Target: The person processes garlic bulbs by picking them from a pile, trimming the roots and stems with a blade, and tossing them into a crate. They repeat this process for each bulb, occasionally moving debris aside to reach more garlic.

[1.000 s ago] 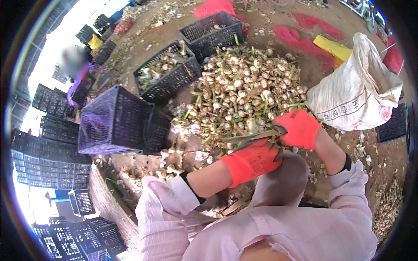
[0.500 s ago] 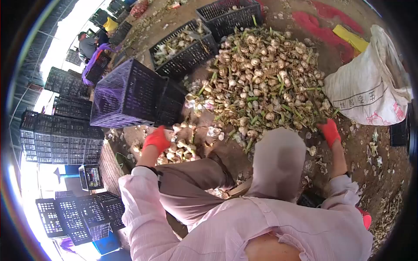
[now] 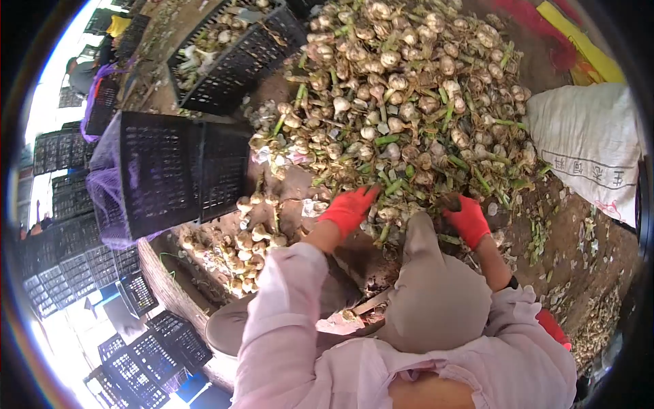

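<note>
My left hand (image 3: pixel 349 210), in a red glove, reaches to the near edge of a large garlic pile (image 3: pixel 409 102). Its fingers are stretched out and apart, touching or just above the bulbs. My right hand (image 3: pixel 469 219), also red-gloved, is at the same edge, a little to the right. Its fingers are curled, with a dark patch at their tips; whether this is dirt or a held object I cannot make out. Between the hands lie garlic bulbs (image 3: pixel 390 213) with dry stalks. Left of my left hand, a smaller group of garlic bulbs (image 3: pixel 248 249) lies on the ground.
A black crate (image 3: pixel 160 170) with purple netting stands left, a crate of garlic (image 3: pixel 238 61) behind it. A white sack (image 3: pixel 582 133) is at right. My bent knee (image 3: pixel 436 300) is close below the hands. Stacked crates (image 3: pixel 68 266) stand far left.
My left hand has moved right, from the small garlic group to the pile. My right hand has come inward to the left. The view has shifted closer to the pile.
</note>
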A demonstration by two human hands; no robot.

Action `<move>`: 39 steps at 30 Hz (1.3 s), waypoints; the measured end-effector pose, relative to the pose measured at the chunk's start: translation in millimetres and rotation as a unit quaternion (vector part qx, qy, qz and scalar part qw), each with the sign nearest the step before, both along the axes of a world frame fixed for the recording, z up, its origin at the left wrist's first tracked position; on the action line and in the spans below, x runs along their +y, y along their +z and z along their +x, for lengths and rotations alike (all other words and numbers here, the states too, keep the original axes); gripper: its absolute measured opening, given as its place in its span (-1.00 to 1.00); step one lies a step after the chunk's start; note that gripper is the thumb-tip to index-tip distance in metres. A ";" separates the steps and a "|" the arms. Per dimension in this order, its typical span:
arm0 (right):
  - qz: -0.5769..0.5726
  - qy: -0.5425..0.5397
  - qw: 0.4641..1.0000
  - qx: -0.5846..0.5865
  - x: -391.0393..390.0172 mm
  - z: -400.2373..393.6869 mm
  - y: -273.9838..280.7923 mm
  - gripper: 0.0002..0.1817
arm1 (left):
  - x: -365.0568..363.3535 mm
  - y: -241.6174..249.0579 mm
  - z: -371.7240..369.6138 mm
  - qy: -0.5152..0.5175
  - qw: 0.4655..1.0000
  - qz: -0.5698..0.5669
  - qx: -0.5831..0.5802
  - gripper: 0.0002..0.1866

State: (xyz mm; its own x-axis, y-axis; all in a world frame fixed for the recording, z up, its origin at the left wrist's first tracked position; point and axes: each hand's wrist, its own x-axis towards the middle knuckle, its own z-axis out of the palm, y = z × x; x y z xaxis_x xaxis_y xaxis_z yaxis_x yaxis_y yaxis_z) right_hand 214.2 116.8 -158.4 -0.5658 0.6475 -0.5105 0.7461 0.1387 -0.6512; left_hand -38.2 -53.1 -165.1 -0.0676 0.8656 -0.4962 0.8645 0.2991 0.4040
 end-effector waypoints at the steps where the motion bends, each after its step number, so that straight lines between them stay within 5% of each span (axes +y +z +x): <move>1: 0.034 0.011 0.999 -0.015 -4.6 -0.5 -12.5 -0.48 | 10.0 -20.9 4.7 0.011 0.999 -0.023 0.039 -0.36; 2: 0.068 0.024 0.997 -0.030 -6.7 -0.5 -22.1 -0.47 | 18.5 -43.8 7.5 0.023 0.996 -0.045 0.078 -0.36; 3: -0.013 0.024 0.999 -0.034 -3.1 -5.7 -15.5 -0.42 | 25.4 -60.1 8.2 0.033 0.990 -0.067 0.118 -0.36; 7: -0.173 -0.140 0.974 0.039 -2.2 -10.6 -22.0 -0.41 | 41.7 -32.4 -21.2 0.132 0.989 -0.056 -0.040 -0.39; 9: -0.181 -0.211 0.956 0.098 0.4 3.3 -58.2 -0.45 | 42.3 -2.0 -12.6 0.223 0.971 0.021 -0.079 -0.36; 12: -0.292 -0.165 0.903 0.268 8.8 -19.1 -18.9 -0.51 | 40.8 47.0 11.8 0.261 0.941 0.128 -0.173 -0.32; 13: -0.372 -0.234 0.849 0.292 2.7 -24.4 -10.6 -0.58 | 39.8 55.7 21.2 0.259 0.928 0.162 -0.214 -0.31; 16: -0.430 -0.234 0.819 0.299 2.7 -46.6 36.2 -0.63 | 56.1 63.7 61.6 0.435 0.663 0.191 -0.579 -0.34; 17: -0.437 -0.249 0.808 0.306 2.5 -50.3 36.0 -0.64 | 53.1 49.8 72.2 0.447 0.611 0.233 -0.610 -0.27; 20: -0.445 -0.233 0.809 0.305 0.0 -56.2 30.9 -0.67 | 65.7 55.3 91.3 0.423 0.623 0.351 -0.557 -0.20; 22: -0.420 -0.144 0.855 0.270 3.4 -50.8 43.7 -0.66 | 58.2 59.1 79.2 0.468 0.600 0.243 -0.601 -0.18; 23: -0.240 -0.037 0.962 0.123 13.4 -46.0 62.1 -0.62 | 52.3 52.5 73.3 0.483 0.594 0.218 -0.606 -0.20; 25: -0.001 0.092 0.989 0.120 23.6 -40.5 80.1 -0.57 | 42.6 42.0 67.8 0.491 0.609 0.189 -0.593 -0.26; 26: 0.122 0.155 0.974 0.115 26.6 -38.4 83.2 -0.55 | 36.4 27.4 66.6 0.425 0.736 0.198 -0.489 -0.27; 27: 0.116 0.197 0.964 0.137 27.8 -36.7 83.3 -0.51 | 36.6 21.7 63.4 0.344 0.839 0.200 -0.370 -0.28; 29: 0.154 0.260 0.946 0.117 24.0 -43.2 86.4 -0.50 | 35.3 15.7 68.7 0.356 0.788 0.222 -0.451 -0.25; 37: 0.199 0.289 0.931 0.103 16.2 -45.6 71.9 -0.59 | 35.0 42.6 73.4 0.332 0.839 0.204 -0.380 -0.33; 39: 0.212 0.254 0.944 0.010 31.3 -38.0 60.8 -0.60 | 31.3 51.4 75.9 0.350 0.826 0.204 -0.391 -0.36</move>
